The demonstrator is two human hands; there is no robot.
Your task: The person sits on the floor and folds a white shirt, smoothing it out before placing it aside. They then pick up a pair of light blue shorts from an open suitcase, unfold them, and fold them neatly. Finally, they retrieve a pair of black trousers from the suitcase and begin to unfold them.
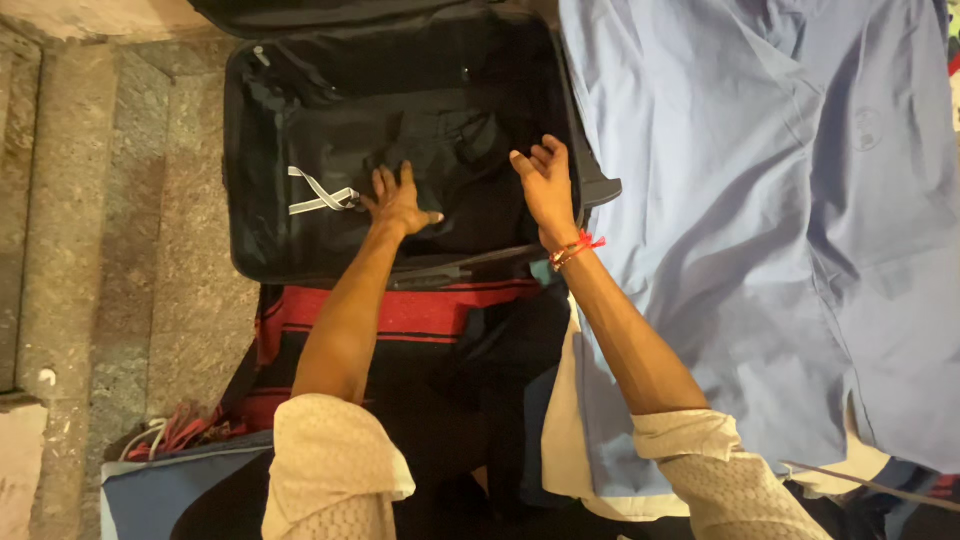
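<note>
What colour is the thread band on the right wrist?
Red, on the right hand's thread wrist band; the head view shows it.

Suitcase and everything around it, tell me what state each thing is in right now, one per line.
Black suitcase: open, lid back.
Dark garment: lying inside the suitcase, rumpled.
Grey strap: unbuckled, loose inside.
Left hand: flat, pressing on the dark garment.
Right hand: open, at the suitcase's right edge, holding nothing.
Light blue shirt: spread out beside the suitcase.
</note>
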